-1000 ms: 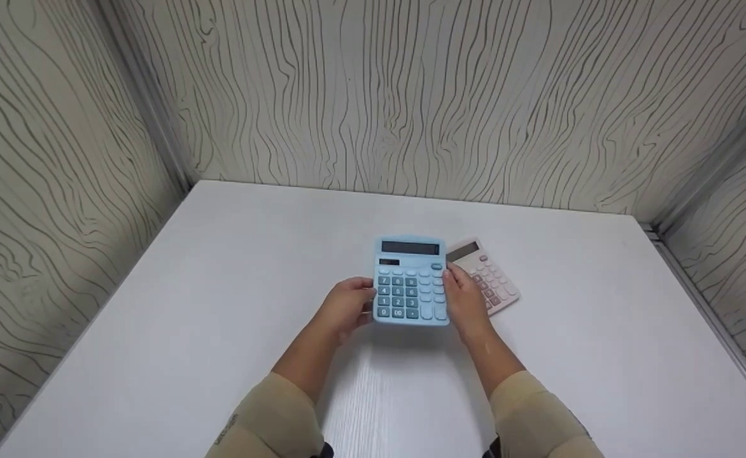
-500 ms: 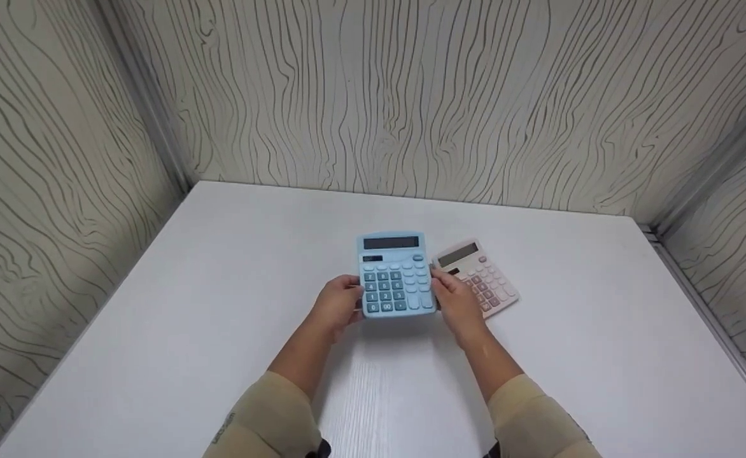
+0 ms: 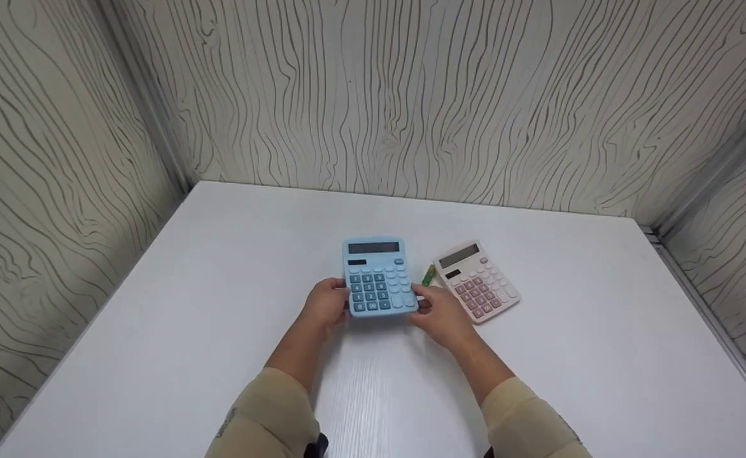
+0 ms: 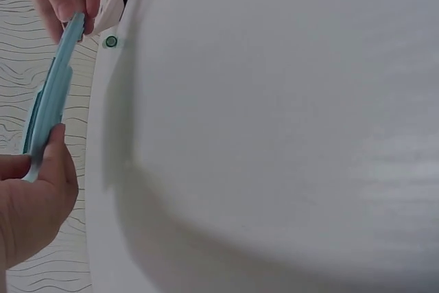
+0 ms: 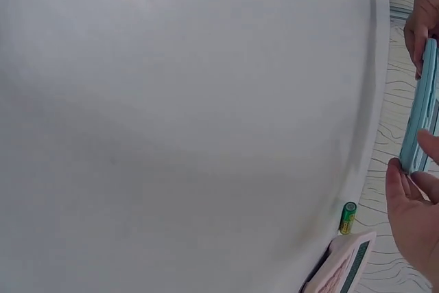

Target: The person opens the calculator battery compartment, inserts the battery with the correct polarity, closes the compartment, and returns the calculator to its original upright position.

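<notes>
A light blue calculator (image 3: 378,277) is held above the white table, its dark display and keys facing up. On its left edge my left hand (image 3: 325,304) grips it between thumb and fingers. The right hand (image 3: 442,316) pinches the lower right edge. In the left wrist view the calculator (image 4: 51,97) is seen edge-on between both hands. Just right of my right hand, a pink calculator (image 3: 477,282) lies slanted on the table. A small green battery (image 3: 429,275) lies against its left side; the right wrist view shows this battery (image 5: 348,217) as a short cylinder.
The white table (image 3: 220,254) reaches back to a wood-grain patterned wall (image 3: 373,95). Similar panels stand at the left and right, with metal framing in the corners.
Both hands have carried the blue calculator leftward, away from the pink one. The pink calculator is now fully uncovered, and the green battery has come into sight beside it.
</notes>
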`<state>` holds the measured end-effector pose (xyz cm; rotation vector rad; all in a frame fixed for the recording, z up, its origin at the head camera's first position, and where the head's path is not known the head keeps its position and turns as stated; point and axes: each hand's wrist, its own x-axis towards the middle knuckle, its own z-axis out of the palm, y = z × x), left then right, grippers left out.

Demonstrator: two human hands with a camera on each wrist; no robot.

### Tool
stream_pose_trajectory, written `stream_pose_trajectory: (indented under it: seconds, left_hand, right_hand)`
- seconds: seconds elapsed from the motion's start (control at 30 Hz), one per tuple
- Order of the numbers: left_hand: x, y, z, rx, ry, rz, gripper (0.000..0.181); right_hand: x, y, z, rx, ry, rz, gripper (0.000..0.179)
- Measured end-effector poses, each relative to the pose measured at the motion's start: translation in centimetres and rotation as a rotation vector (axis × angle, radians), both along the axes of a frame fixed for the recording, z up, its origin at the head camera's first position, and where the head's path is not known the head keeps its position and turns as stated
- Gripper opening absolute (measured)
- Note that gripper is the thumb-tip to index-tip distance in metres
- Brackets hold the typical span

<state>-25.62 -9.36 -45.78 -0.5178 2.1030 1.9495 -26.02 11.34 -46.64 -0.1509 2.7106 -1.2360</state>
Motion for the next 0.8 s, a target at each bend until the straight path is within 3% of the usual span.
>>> stream_pose_trajectory:
  seconds: [0.2,0.53,0.7,0.8]
  left_hand:
    - [-0.1,0.0,-1.1,-0.015,-0.013,0.009,0.035]
    - [-0.7,-0.2,-2.4,-0.02,-0.065,0.033,0.034]
    - [-0.9,-0.1,-2.5,-0.096,-0.074,0.067,0.035]
    - [-1.0,-0.1,-2.3,-0.191,-0.051,0.082,0.034]
  right_hand:
    - [-0.1,-0.9,-1.0,0.134,0.074,-0.002,0.056]
    - [-0.5,-1.6,-2.4,0.171,0.042,0.004,0.052]
    - [-0.5,-2.1,-2.5,0.197,0.062,0.01,0.049]
    - [-0.4,-2.6,-2.5,0.226,0.077,0.019,0.05]
